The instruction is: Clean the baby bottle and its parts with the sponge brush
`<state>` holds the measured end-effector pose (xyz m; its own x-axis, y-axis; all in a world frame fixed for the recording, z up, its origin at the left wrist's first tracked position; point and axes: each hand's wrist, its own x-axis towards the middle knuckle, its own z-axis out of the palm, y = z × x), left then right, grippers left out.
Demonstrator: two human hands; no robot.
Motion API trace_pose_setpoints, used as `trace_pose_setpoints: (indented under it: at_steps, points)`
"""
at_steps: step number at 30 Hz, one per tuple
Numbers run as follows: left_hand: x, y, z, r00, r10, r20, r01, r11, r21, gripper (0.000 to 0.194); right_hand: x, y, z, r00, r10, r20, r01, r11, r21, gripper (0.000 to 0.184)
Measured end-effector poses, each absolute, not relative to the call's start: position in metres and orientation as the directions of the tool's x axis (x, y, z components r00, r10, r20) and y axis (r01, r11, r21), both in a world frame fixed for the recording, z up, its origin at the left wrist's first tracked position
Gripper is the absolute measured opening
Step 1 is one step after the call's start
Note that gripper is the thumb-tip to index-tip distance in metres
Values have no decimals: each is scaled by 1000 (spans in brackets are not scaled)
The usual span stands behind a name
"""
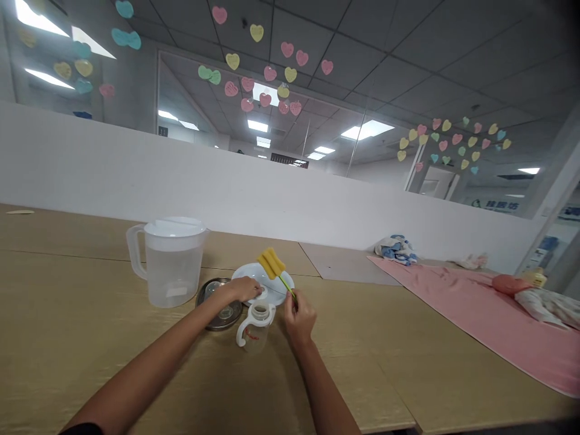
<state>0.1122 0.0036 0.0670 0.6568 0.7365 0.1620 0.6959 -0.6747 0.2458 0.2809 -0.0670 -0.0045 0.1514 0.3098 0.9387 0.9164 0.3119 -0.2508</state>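
Note:
My right hand (299,317) grips the thin green handle of a bottle brush with a yellow sponge head (272,263), raised over the basin's right side. Over the white basin (285,281), my left hand (244,289) has its fingers closed on a small white ring-shaped piece (261,293). A clear baby bottle (256,336) with white handles stands uncapped on the table between my forearms. Partly behind my left forearm is a round metal tray (220,323) with clear items on it, too indistinct to name.
A lidded plastic pitcher (174,272) holding clear liquid stands left of the tray. On the right, a pink cloth (471,308) covers part of the wooden table (353,362). A blue-and-white cloth (396,249) lies bunched by the low white wall (281,205).

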Motion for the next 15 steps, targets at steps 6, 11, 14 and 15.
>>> trace_pose_setpoints:
  at_steps: [6,11,14,15]
  points:
    - [110,7,68,635,771,50,737,-624,259,39,281,-67,-4,151,321,935,911,321,-258,29]
    - [106,11,83,606,775,180,672,-619,406,49,281,-67,-5,217,333,918,890,318,-325,28]
    - [101,17,93,532,791,304,492,-580,649,57,281,-66,-6,260,326,909,875,319,-365,29]
    - [100,17,96,499,800,334,398,-553,731,58,281,-66,-6,271,327,905,871,318,-376,29]
